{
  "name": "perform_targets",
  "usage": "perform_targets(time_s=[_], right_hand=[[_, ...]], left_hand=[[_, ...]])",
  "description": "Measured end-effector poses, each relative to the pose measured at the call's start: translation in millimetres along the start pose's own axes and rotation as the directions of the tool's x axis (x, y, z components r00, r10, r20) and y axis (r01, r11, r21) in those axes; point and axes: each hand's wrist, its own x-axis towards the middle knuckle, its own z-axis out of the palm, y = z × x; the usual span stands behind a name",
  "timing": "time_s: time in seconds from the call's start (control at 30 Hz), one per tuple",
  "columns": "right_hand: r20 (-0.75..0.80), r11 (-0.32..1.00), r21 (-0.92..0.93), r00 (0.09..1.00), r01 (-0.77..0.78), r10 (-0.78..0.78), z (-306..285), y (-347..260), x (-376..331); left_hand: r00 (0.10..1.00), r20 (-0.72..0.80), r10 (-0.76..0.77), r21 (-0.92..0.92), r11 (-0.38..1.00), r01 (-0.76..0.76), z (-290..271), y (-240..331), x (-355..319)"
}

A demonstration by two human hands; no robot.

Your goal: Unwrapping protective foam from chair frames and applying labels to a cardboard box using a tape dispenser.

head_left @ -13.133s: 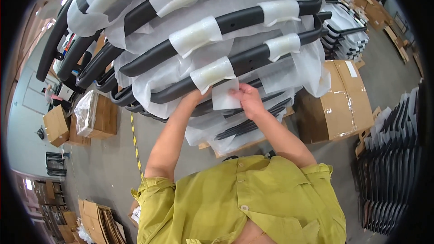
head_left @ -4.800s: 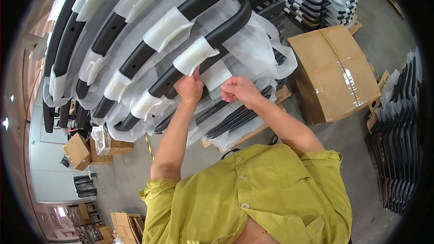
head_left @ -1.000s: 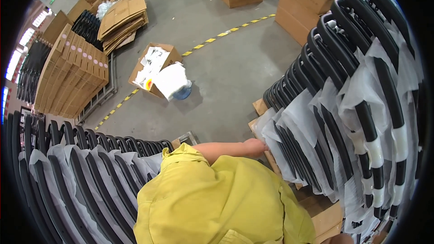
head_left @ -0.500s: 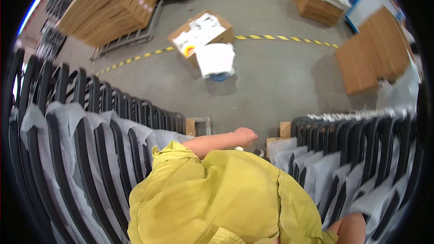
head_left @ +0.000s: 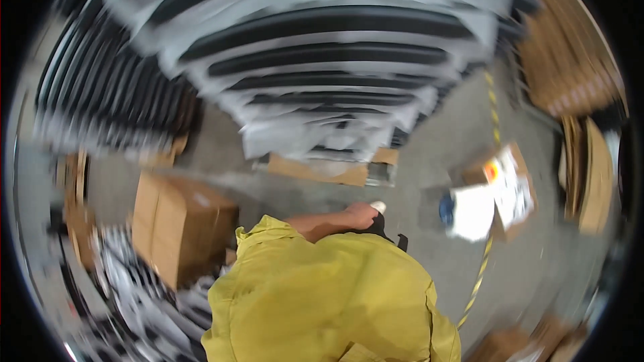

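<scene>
My left forearm reaches across the front of my yellow-green shirt [head_left: 329, 281]. My left hand [head_left: 362, 215] hangs low, just ahead of my body. Its fingers are curled out of sight and smeared by motion, and no held thing shows. Below it are a dark trouser leg and a white shoe tip [head_left: 378, 206]. Nearest beyond the hand rises a tall stack of black curved frames [head_left: 329, 53] layered with whitish sheets [head_left: 268, 141]. At its foot lies a flat cardboard piece [head_left: 318, 170]. My right hand is out of view.
A large carton [head_left: 178, 221] stands at left, near more black frames [head_left: 114, 80]. At right, an open box [head_left: 520, 188] holds papers beside a white-covered blue container [head_left: 445, 209]. Yellow-black tape [head_left: 477, 275] crosses the floor, and stacked cardboard [head_left: 570, 53] stands beyond.
My view has swung left: the left-hand frame stack now lies straight ahead, and the open box has shifted to the right. My right arm has left the view.
</scene>
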Motion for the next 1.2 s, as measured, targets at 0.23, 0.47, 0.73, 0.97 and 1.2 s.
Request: perform_targets(time_s=[0.23,0.47,0.73,0.97,1.2], right_hand=[[0.771,0.368,0.631,0.606,-0.683,-0.198,174,-58,-29],[0.805,0.381,0.574,0.411,-0.725,-0.428,256,-2,-49],[0.725,0.609,0.591,0.018,-0.53,-0.688,370,104,-127],[0.656,0.667,0.106,-0.453,-0.737,-0.604,420,219,-290],[0.632,0.765,-0.141,-0.653,-0.628,-0.419,477,309,-443]], left_hand=[[0.909,-0.136,-0.394,-0.39,0.865,0.317,61,8,-19],[0.844,-0.209,-0.494,-0.346,0.845,0.408,108,44,35],[0.665,-0.307,-0.681,-0.372,0.728,0.575,212,170,102],[0.707,-0.199,-0.679,-0.438,0.707,0.556,233,246,117],[0.798,-0.107,-0.593,-0.389,0.763,0.516,219,234,221]])
